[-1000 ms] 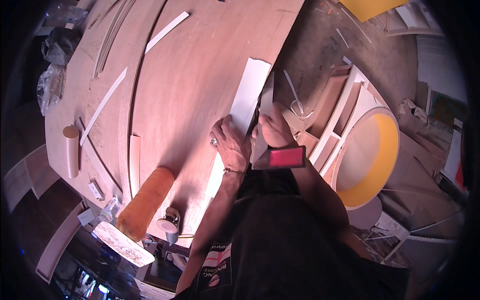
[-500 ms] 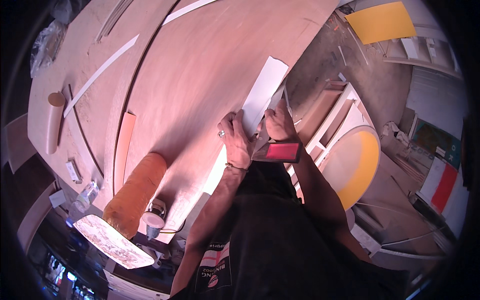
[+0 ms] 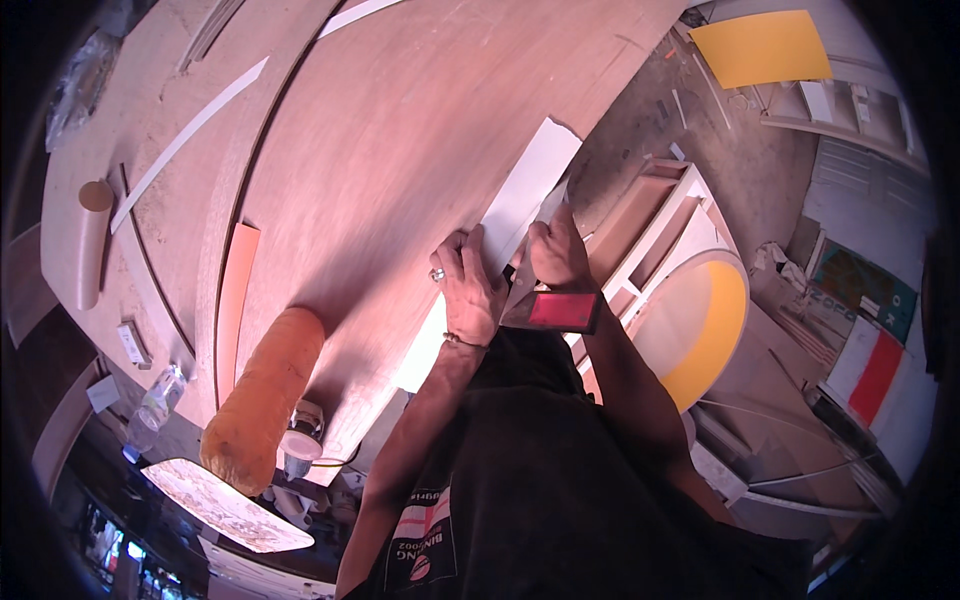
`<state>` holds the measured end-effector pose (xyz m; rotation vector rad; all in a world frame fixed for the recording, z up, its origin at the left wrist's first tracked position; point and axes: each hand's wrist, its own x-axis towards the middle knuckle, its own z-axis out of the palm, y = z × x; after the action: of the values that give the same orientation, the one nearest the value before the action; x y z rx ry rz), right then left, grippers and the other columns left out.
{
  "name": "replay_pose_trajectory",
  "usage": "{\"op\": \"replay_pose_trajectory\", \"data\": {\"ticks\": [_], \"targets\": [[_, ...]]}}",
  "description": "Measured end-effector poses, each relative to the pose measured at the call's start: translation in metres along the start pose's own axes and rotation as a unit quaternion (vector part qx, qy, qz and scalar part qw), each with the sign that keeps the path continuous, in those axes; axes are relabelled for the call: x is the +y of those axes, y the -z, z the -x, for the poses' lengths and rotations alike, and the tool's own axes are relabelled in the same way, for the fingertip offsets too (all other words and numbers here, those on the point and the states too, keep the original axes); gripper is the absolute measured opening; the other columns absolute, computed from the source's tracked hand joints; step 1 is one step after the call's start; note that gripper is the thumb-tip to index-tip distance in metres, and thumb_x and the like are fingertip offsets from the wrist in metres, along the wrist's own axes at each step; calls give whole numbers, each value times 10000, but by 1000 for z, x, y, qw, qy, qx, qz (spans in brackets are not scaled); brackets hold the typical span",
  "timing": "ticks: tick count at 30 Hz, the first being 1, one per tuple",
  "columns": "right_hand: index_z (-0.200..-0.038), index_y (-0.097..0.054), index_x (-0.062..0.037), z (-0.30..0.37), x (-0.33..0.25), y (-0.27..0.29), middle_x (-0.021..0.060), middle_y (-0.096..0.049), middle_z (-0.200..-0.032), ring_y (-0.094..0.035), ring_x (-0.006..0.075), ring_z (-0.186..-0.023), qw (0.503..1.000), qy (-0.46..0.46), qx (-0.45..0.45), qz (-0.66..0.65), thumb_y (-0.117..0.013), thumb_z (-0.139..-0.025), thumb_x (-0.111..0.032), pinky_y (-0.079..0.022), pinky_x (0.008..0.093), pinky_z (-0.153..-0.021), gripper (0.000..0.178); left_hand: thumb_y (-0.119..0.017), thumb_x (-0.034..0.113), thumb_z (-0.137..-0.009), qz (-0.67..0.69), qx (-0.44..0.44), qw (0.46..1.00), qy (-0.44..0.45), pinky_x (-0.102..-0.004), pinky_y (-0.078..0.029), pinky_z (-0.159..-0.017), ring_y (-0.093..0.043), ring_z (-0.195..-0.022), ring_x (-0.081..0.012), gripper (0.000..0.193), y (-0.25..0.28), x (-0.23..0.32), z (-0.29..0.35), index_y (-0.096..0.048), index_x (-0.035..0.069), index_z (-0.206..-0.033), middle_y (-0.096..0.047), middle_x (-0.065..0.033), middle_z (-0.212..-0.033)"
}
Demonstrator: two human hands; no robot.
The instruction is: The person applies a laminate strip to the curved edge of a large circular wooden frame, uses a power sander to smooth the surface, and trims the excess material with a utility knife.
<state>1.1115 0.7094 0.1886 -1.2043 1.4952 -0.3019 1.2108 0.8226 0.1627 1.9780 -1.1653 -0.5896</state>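
Note:
A long white strip [image 3: 530, 180] lies on the large brown wooden sheet, near its right edge. My left hand [image 3: 467, 285], with a ring and a bracelet, presses on the strip's near part with bent fingers; its thumb is mostly hidden. Against the strip's right edge stands a flat grey metal tool [image 3: 522, 288] with a narrow tip beyond my hand. At the tool's near end is a dark-rimmed red block [image 3: 562, 310]. My right hand [image 3: 558, 252] is closed in a fist around the tool's upper part. What its fingers cover is hidden.
On the wooden sheet [image 3: 370, 130] lie an orange roll [image 3: 265, 390] and an orange strip [image 3: 238, 290]. A round power tool [image 3: 302, 440] stands at its near edge. To my right is a white wooden frame [image 3: 650, 255] with a yellow-rimmed round panel [image 3: 725, 320].
The whole view has shifted slightly. Both hands keep their hold, and the metal tool's tip sits a little nearer to my right hand.

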Motion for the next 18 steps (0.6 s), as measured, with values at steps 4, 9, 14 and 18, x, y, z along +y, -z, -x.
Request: {"op": "replay_pose_trajectory", "data": {"ticks": [4,9,14,18], "targets": [[-1036,-357,74,-3,-12,-4,229,-613,-758,-691,294,-541,1000,-12,2,18,-487,-999,-45,-550,389,-477,180,-814,54,-672,2,-3,1000,13,-537,-412,-985,-478,-1159,-411,792,-1,-5,3,-528,49,-1411,-479,-194,-1290],[-1029,-386,92,-25,26,-1,226,-609,-760,-690,293,-540,981,86,-30,169,-480,-1005,-52,-558,390,-507,174,-886,173,-720,7,8,1000,1,-508,-436,-934,-498,-1121,-379,735,-4,-6,1,-566,54,-1372,-511,-187,-1243],[-1088,-354,89,-21,22,-1,222,-643,-737,-701,309,-562,998,-44,-34,27,-470,-1008,-48,-564,426,-552,196,-899,107,-678,12,-3,1000,8,-509,-427,-954,-495,-1128,-379,771,0,1,2,-577,63,-1377,-511,-180,-1243],[-1109,-318,72,14,-2,4,227,-662,-765,-716,303,-600,999,-46,-22,5,-457,-1014,-48,-563,427,-557,206,-912,82,-641,-24,-14,1000,14,-511,-412,-973,-488,-1133,-375,797,3,-1,0,-592,72,-1370,-510,-168,-1240]]}}
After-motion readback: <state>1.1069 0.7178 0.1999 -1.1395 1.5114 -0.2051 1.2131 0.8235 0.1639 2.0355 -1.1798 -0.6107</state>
